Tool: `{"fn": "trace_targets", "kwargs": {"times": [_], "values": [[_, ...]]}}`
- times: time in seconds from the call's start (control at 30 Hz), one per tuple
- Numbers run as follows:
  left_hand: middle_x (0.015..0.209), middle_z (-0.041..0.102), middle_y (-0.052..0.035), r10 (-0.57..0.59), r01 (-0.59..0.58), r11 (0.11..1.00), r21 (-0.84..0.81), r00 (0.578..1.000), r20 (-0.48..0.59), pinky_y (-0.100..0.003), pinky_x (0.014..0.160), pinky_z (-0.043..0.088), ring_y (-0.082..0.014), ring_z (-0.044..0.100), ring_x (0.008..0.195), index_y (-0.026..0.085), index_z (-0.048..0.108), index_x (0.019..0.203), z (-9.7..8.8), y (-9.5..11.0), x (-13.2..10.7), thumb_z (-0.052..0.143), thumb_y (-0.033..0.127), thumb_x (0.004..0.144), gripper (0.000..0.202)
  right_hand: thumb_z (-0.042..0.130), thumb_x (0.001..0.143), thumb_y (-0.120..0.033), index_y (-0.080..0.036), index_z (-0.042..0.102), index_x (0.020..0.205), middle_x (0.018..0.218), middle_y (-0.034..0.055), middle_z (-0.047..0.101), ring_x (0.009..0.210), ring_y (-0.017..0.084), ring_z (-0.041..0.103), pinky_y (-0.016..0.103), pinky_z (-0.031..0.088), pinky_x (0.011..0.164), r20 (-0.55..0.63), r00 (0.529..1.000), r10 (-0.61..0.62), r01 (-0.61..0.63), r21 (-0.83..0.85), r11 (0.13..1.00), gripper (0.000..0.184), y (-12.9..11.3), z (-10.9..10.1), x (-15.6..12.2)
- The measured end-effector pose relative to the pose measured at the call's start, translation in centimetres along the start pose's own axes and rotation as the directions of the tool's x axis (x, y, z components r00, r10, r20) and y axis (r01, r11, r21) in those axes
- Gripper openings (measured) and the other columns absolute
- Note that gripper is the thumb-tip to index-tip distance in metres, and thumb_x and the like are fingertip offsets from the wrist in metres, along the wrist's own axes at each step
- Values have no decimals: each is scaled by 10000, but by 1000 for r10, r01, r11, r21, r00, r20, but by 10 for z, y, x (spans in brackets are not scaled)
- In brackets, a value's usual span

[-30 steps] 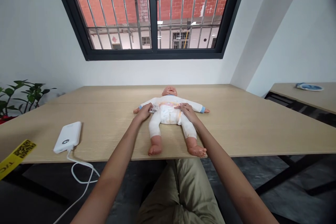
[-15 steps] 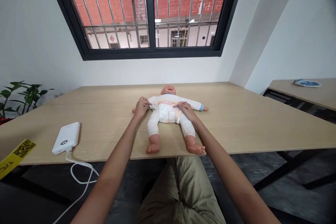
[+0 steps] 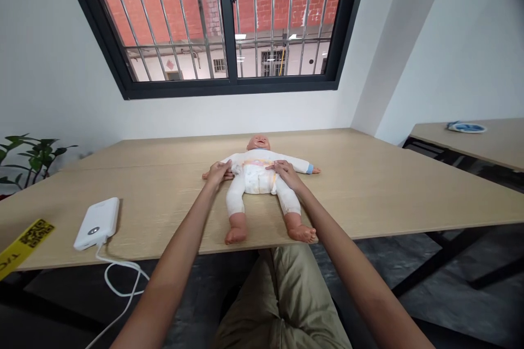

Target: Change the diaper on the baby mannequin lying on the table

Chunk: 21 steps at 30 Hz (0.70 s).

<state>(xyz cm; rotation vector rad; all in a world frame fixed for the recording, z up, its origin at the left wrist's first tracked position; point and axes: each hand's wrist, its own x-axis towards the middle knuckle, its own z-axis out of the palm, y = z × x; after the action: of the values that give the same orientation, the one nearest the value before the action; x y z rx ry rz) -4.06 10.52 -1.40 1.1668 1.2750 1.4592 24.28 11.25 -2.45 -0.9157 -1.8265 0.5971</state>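
Observation:
A baby doll (image 3: pixel 282 157) in a white suit with blue cuffs lies on its back, head toward the window and bare feet at the table's near edge. Around its hips is a white diaper (image 3: pixel 258 181) with a coloured waistband. My left hand (image 3: pixel 220 172) is at the diaper's left side, its fingers closed on the edge there. Over the right end of the waistband rests my right hand (image 3: pixel 285 171), fingers stretched across the front and touching it. What lies under the right palm is hidden.
The doll lies on a wooden table (image 3: pixel 164 174). A white power bank (image 3: pixel 97 223) with a white cable (image 3: pixel 126 265) sits at the left, near a yellow tag (image 3: pixel 24 245) and a plant (image 3: pixel 35 161). Another table (image 3: pixel 491 147) at the right bears a blue-and-white item (image 3: pixel 466 127).
My left hand has turned slightly lower and outward at the diaper's side. My right hand stays on the waistband. The whole view has shifted a little.

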Motion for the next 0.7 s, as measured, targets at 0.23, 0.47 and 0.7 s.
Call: {"fn": "trace_targets", "kwargs": {"times": [0.23, 0.47, 0.7], "values": [[614, 645, 12, -62, 65, 994, -84, 997, 39, -239, 582, 552, -121, 646, 550, 172, 504, 773, 4, 2, 0, 910, 161, 496, 492, 379, 893, -723, -262, 782, 923, 1096, 79, 639, 1162, 265, 517, 455, 300, 1100, -2, 1000, 0, 0, -15, 1000, 613, -8, -3, -3], [606, 632, 1, -4, 2, 992, -128, 1000, -15, -245, 622, 566, -112, 646, 577, 144, 567, 688, -1, -1, 3, 800, 200, 620, 249, 369, 902, -719, -250, 785, 944, 1100, 90, 644, 1109, 265, 553, 453, 335, 1063, -8, 999, -33, 33, -50, 998, 629, -2, -1, 1], [625, 601, 16, 151, -156, 986, -61, 985, -84, -196, 492, 447, -105, 578, 558, 175, 562, 692, 7, 2, 0, 702, 327, 662, 209, 352, 967, -600, -253, 774, 984, 1195, 109, 619, 1182, 276, 522, 486, 337, 1061, -33, 992, -121, 106, -290, 951, 547, -19, -3, -3]]}}
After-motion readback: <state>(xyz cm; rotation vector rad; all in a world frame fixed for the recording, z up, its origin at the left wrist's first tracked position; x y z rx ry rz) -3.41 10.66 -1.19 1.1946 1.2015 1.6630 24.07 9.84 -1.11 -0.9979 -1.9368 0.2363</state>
